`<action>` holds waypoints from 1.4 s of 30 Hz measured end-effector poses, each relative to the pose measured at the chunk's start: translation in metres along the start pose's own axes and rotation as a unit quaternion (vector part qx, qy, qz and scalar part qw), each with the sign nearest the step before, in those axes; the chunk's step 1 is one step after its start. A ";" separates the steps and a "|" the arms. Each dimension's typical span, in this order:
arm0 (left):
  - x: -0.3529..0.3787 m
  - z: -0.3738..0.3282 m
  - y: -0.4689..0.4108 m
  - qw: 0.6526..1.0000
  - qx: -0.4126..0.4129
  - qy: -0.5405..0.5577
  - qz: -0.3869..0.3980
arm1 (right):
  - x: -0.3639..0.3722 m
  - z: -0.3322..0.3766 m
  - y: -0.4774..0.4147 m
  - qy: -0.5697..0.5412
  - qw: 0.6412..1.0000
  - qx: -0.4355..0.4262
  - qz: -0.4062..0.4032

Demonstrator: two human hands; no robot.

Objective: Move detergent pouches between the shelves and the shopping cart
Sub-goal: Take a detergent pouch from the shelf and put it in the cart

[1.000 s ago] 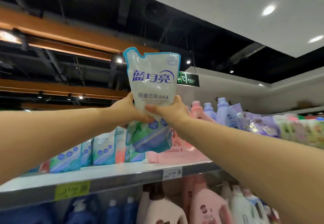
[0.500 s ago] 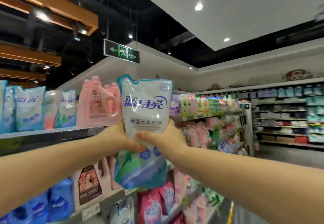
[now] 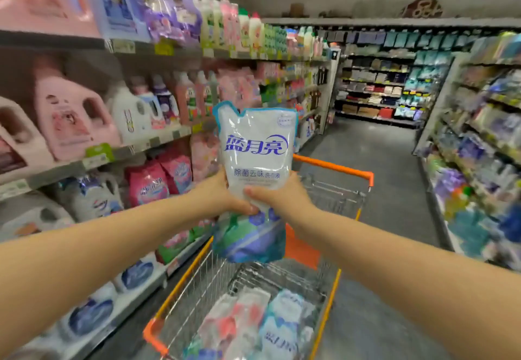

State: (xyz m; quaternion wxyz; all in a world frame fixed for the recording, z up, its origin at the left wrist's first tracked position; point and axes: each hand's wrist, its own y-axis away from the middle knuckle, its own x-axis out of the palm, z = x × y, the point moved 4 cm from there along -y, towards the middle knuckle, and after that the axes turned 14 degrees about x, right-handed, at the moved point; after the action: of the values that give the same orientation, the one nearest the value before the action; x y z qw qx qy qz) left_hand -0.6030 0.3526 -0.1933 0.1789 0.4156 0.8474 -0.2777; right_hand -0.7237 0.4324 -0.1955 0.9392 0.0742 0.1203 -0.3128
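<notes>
Detergent pouch [image 3: 255,148], glossy and soft, is hanging mid-frame over the wire cart [image 3: 332,190], left hand [image 3: 218,194] and right hand [image 3: 277,196] both gripping its middle.

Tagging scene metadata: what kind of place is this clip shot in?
Most likely a supermarket's laundry-care aisle: tiered metal shelves with price tags carry pink plastic detergent jugs, an orange-rimmed wire shopping cart stands alongside, and the left hand and right hand hold a white-and-blue detergent pouch above it.

A white-and-clear plastic detergent pouch [image 3: 255,162] with blue lettering and a blue-green base hangs upright in mid-air above the orange-rimmed wire shopping cart [image 3: 332,168]. In the cart, several similar white, blue and pink pouches [image 3: 253,323] lie flat, overlapping.
</notes>
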 end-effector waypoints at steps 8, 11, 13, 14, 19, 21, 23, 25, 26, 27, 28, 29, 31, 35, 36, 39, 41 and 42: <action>0.133 0.182 0.002 0.975 -0.153 0.078 0.137 | 0.020 -0.201 -0.035 -0.084 0.968 0.235 -0.009; 0.167 0.249 0.015 0.956 -0.189 0.086 0.208 | 0.059 -0.281 -0.050 -0.108 0.938 0.325 -0.044; 0.181 0.296 0.031 0.936 -0.227 0.085 0.256 | 0.085 -0.324 -0.054 -0.143 0.910 0.386 -0.056; 0.186 0.319 0.040 0.928 -0.247 0.069 0.271 | 0.099 -0.343 -0.054 -0.162 0.898 0.404 -0.057; 0.201 0.401 0.095 0.871 -0.326 0.020 0.368 | 0.179 -0.424 -0.044 -0.168 0.856 0.488 -0.030; 0.202 0.420 0.114 0.853 -0.355 -0.012 0.382 | 0.199 -0.444 -0.029 -0.163 0.834 0.527 -0.024; 0.208 0.429 0.127 0.845 -0.348 -0.035 0.404 | 0.209 -0.461 -0.016 -0.147 0.825 0.543 -0.041; 0.213 0.434 0.136 0.842 -0.348 -0.062 0.408 | 0.218 -0.469 -0.007 -0.110 0.824 0.554 -0.037; 0.216 0.436 0.139 0.843 -0.353 -0.061 0.401 | 0.222 -0.472 -0.005 -0.092 0.820 0.564 -0.037; 0.216 0.439 0.141 0.844 -0.363 -0.057 0.390 | 0.225 -0.474 -0.005 -0.082 0.816 0.571 -0.041; 0.216 0.444 0.142 0.844 -0.374 -0.056 0.381 | 0.228 -0.475 -0.005 -0.073 0.810 0.581 -0.046; 0.215 0.448 0.145 0.840 -0.389 -0.055 0.374 | 0.229 -0.473 -0.006 -0.062 0.802 0.592 -0.048; 0.210 0.448 0.147 0.834 -0.407 -0.069 0.366 | 0.227 -0.471 -0.009 -0.017 0.783 0.620 -0.050; 0.205 0.426 0.142 0.851 -0.356 -0.167 0.349 | 0.211 -0.457 -0.013 0.035 0.767 0.639 -0.044; 0.202 0.417 0.140 0.858 -0.349 -0.177 0.334 | 0.208 -0.453 -0.014 0.024 0.774 0.631 -0.045; 0.190 0.383 0.130 0.878 -0.347 -0.187 0.271 | 0.198 -0.450 -0.014 0.010 0.810 0.584 -0.052; 0.181 0.355 0.124 0.901 -0.327 -0.187 0.214 | 0.185 -0.416 -0.012 0.011 0.841 0.540 -0.034; 0.174 0.341 0.123 0.911 -0.314 -0.193 0.185 | 0.178 -0.400 -0.011 0.009 0.857 0.516 -0.015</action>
State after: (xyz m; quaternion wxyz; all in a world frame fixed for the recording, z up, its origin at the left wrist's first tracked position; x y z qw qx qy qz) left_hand -0.5827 0.3086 -0.5922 0.5088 0.4258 0.7474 -0.0342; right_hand -0.6638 0.4082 -0.6284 0.7605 0.5490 -0.0482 -0.3434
